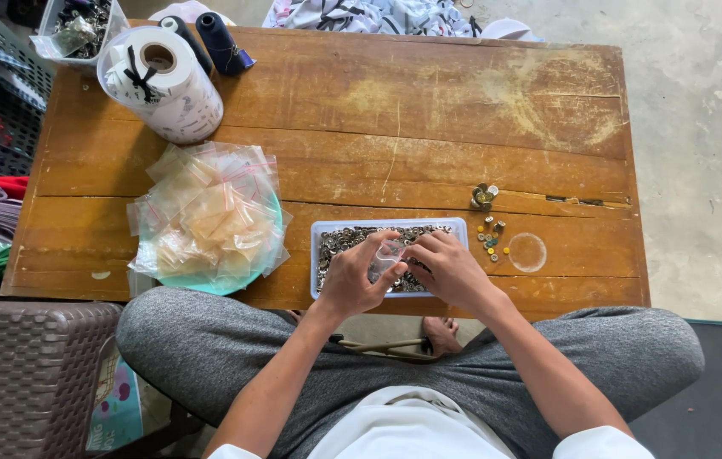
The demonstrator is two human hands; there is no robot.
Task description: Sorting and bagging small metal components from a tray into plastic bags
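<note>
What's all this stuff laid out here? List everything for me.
Wooden table: one, brown, centre.
Tray of small metal pieces: one, clear, near edge.
Small clear bag: one, held over tray.
Zip bags: a pile, clear, on a teal plate.
Paper roll: one, white, far left corner.
Thread spools: two, dark, beside roll.
Loose metal pieces: several, right of tray.
Clear lid: one, far right.
Left hand: holds the bag.
Right hand: fingers at the bag.
</note>
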